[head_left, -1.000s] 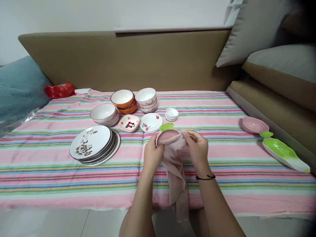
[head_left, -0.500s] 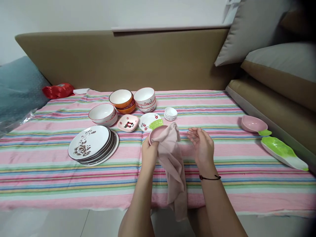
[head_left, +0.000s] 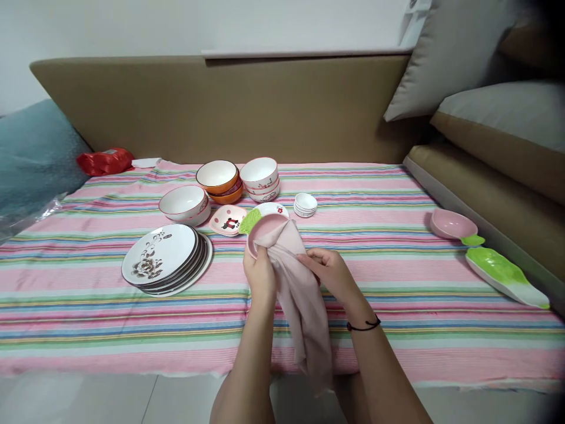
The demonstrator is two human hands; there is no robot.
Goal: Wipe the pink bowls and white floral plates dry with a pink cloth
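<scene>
My left hand (head_left: pixel 260 272) grips a pink bowl with a green leaf handle (head_left: pixel 265 225), holding it tilted above the striped cloth. A dusty pink rag (head_left: pixel 300 294) is draped from the bowl's rim and hangs down past the table's front edge. My right hand (head_left: pixel 329 272) pinches the rag just right of the left hand, fingers closed on the fabric. A black band circles my right wrist.
A stack of flowered plates (head_left: pixel 164 260) lies left. Behind are a red-rimmed bowl (head_left: pixel 184 203), orange bowls (head_left: pixel 219 179), white bowls (head_left: pixel 262 176), a square pink dish (head_left: pixel 228 221), small saucers (head_left: pixel 305 204). At the right lie a second pink bowl (head_left: pixel 452 224) and a green leaf dish (head_left: pixel 505 274).
The bowl has moved left and nearer the square dish in my left hand. My right hand, which had let go and opened, has come back and closed on the rag.
</scene>
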